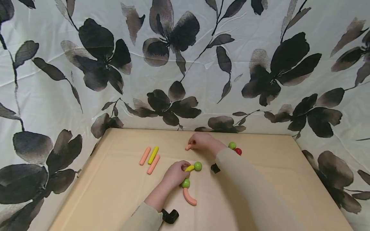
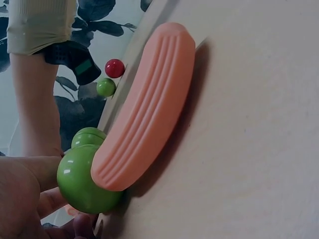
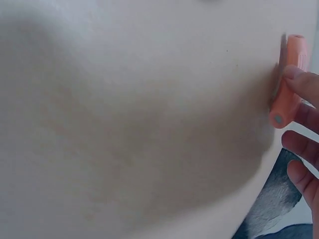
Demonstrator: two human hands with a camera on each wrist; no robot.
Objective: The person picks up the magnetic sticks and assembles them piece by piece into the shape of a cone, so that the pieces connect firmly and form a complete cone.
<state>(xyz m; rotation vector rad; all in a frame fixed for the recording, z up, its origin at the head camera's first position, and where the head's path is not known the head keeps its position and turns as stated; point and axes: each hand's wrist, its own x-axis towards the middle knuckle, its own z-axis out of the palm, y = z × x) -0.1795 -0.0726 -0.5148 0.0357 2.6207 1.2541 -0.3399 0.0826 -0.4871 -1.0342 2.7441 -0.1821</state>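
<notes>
Near the middle of the table, my left hand (image 1: 176, 175) grips a curved yellow magnetic stick (image 1: 189, 168) in a small joined chain. A green ball (image 1: 198, 166) sits at that stick's far end, and another green ball (image 1: 186, 183) shows just below the fingers. From the lower ball a curved pink stick (image 1: 189, 197) extends toward me, ribbed and large in the left wrist view. Farther back, my right hand (image 1: 203, 142) pinches a short pink stick (image 3: 289, 94) between thumb and fingers; a grey disc shows in its end. The left hand's fingers partly hide the yellow stick.
Left of the hands lie two straight pink sticks (image 1: 145, 156) with a yellow stick (image 1: 153, 155) between them. A loose green ball (image 1: 232, 145) and a red ball (image 1: 238, 151) sit beyond the right forearm. Patterned cloth (image 1: 173, 73) hangs behind the table's back edge.
</notes>
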